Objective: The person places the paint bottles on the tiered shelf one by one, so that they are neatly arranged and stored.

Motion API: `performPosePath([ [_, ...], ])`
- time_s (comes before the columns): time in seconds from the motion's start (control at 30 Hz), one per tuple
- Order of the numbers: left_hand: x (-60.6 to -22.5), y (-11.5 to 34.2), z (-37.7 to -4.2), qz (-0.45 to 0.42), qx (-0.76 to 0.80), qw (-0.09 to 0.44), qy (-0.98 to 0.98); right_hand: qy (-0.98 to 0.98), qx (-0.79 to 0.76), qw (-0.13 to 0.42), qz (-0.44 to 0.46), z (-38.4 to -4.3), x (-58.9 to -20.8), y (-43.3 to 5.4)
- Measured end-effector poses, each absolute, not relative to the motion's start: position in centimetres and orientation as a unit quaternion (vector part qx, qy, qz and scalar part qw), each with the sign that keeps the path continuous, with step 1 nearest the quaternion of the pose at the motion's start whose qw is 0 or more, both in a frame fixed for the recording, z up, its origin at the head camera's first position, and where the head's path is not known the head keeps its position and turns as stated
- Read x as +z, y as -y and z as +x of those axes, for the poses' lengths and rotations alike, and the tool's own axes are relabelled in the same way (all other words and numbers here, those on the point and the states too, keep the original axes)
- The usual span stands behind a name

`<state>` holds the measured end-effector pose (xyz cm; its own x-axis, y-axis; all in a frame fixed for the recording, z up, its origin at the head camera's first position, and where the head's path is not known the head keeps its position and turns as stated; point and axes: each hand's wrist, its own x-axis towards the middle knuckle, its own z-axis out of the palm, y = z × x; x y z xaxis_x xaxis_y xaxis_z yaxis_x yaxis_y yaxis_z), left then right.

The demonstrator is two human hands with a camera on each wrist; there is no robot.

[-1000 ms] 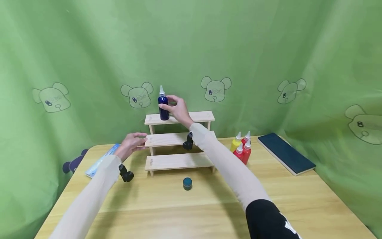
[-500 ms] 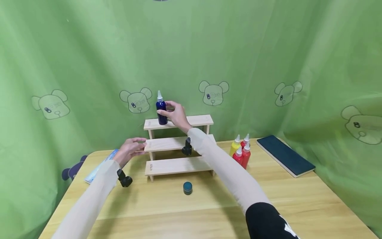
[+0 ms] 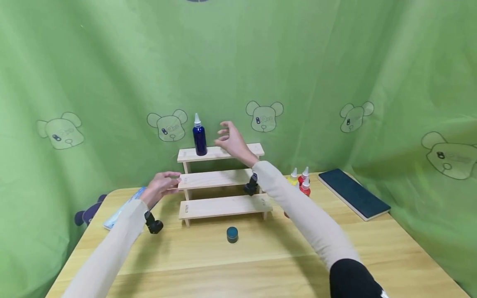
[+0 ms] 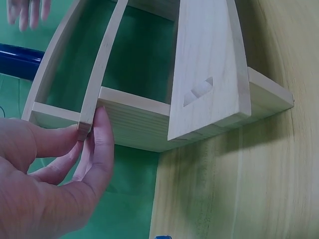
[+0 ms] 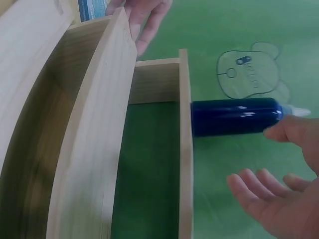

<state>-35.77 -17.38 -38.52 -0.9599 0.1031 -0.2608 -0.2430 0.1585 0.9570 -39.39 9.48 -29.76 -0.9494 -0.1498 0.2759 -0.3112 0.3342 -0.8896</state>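
Observation:
A dark blue squeeze bottle (image 3: 199,140) with a white pointed nozzle stands upright on the top step of a three-step wooden shelf (image 3: 216,179), toward its left end. Just right of the bottle is my right hand (image 3: 235,142), thumb and fingers spread apart with nothing between them; the right wrist view shows the bottle (image 5: 234,117) standing free of the fingers. My left hand (image 3: 162,186) pinches the left end of the middle step; in the left wrist view its thumb and fingers (image 4: 102,149) close on the board's end.
In front of the shelf sits a small dark teal jar (image 3: 232,234). Yellow and red squeeze bottles (image 3: 304,187) stand to the right, partly behind my right sleeve. A dark notebook (image 3: 354,193) lies at far right, a blue-white packet (image 3: 123,209) at left. A green curtain (image 3: 238,62) hangs behind.
My right hand has let go of the blue squeeze bottle and moved right, away from it. The bottle stays on the top step. My left hand keeps its hold on the shelf.

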Motion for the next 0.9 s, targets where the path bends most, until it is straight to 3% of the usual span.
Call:
performPosePath([
  [0.73,-37.5,18.0,-35.5,-0.027,0.626,0.125,-0.769,0.890,0.402,0.099,0.191,-33.4,-29.8,-23.6],
  [0.9,-37.5,18.1,-35.3,-0.023,0.633,0.129,-0.763,0.900,0.370,0.137,0.186,-32.6,-31.6,-27.0],
])
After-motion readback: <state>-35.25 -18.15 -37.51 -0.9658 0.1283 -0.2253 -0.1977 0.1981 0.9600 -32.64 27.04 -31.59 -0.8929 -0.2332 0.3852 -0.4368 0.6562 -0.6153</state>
